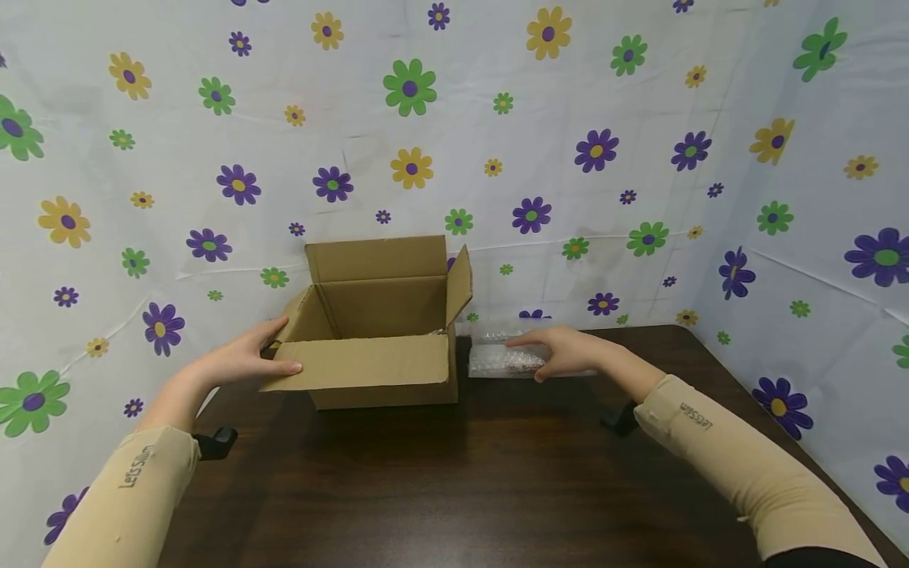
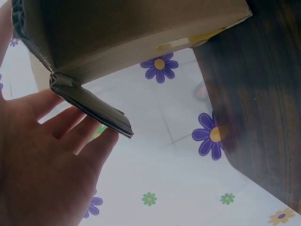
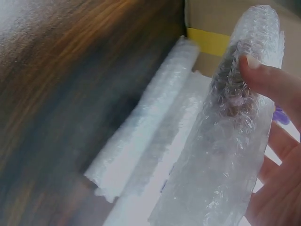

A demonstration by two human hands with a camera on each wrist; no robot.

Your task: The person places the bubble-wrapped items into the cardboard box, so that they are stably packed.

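Note:
An open cardboard box (image 1: pixel 387 396) stands at the back of the table, its flaps spread. At its left front corner my left hand (image 1: pixel 241 359) holds the flaps, thumb over the front flap (image 1: pixel 369 363). In the left wrist view, the fingers (image 2: pixel 96 146) lie against the outside of a side flap (image 2: pixel 94 104). My right hand (image 1: pixel 568 351), to the right of the box, grips a bubble-wrapped bundle (image 3: pixel 221 146), with its thumb on the near side and the other fingers behind. Something dark shows through the wrap, its kind hidden.
More bubble wrap (image 3: pixel 146 122) lies beneath the bundle on the dark wooden table (image 1: pixel 454 473), beside the box. Shiny clear material (image 1: pixel 439 331) shows at the box's right inner edge. A flower-patterned cloth (image 1: pixel 469 142) hangs close behind and along the sides.

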